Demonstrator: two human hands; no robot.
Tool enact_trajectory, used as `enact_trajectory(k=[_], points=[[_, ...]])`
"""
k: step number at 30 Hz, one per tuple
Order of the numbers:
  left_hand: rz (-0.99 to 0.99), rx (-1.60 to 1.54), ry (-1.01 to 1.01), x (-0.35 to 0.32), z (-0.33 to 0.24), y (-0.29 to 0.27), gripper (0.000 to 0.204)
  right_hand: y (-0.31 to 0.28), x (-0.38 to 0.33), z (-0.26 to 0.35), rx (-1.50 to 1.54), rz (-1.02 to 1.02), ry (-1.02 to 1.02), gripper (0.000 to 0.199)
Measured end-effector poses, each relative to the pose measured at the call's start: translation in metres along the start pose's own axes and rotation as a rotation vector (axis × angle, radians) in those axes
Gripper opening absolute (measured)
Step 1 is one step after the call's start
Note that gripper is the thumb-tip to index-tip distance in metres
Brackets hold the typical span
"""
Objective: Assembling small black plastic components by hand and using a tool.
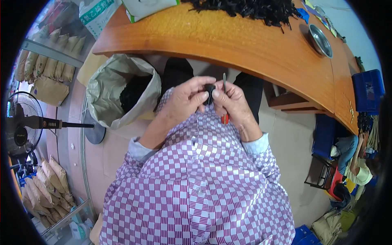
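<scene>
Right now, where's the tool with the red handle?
In the head view, the red-handled tool is in the right grip, near centre, just right of the small black piece.

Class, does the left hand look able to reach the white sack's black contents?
Probably yes: the white sack stands open near the left hand, nothing visibly covering the black contents, though that hand holds a small black piece.

To your left, a fan (21, 135) stands on a round base (95, 130), with brown sacks (53, 67) stacked farther up and a second stack (51, 181) lower down. Before you, a metal bowl (320, 41) sits on a wooden table (183, 38). To your right, a blue crate (368, 92) stands by the table's edge, and a co-worker (361, 174) appears beside a red seat (333, 181).
</scene>
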State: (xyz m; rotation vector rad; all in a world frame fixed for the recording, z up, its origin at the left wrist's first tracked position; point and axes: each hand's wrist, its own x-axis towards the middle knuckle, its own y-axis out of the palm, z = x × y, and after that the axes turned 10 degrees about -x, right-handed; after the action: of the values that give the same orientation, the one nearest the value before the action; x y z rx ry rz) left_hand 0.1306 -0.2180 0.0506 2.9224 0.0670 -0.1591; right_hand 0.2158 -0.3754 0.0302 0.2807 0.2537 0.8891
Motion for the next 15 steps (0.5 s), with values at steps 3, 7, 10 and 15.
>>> enact_trajectory(k=[3, 7, 10, 15], points=[[0.033, 0.001, 0.017, 0.004, 0.006, -0.005, 0.040, -0.002, 0.000, -0.007, -0.004, -0.034, 0.031, 0.012], [0.045, 0.089, 0.014, 0.000, 0.014, -0.006, 0.041, 0.003, 0.003, -0.014, -0.147, -0.061, 0.005, 0.010], [-0.020, 0.208, 0.138, -0.007, 0.028, -0.003, 0.041, 0.011, 0.002, -0.016, -0.334, -0.077, 0.001, 0.010], [-0.117, 0.335, 0.204, -0.009, 0.036, 0.010, 0.041, 0.013, -0.012, -0.018, -0.327, -0.216, 0.190, 0.010]])
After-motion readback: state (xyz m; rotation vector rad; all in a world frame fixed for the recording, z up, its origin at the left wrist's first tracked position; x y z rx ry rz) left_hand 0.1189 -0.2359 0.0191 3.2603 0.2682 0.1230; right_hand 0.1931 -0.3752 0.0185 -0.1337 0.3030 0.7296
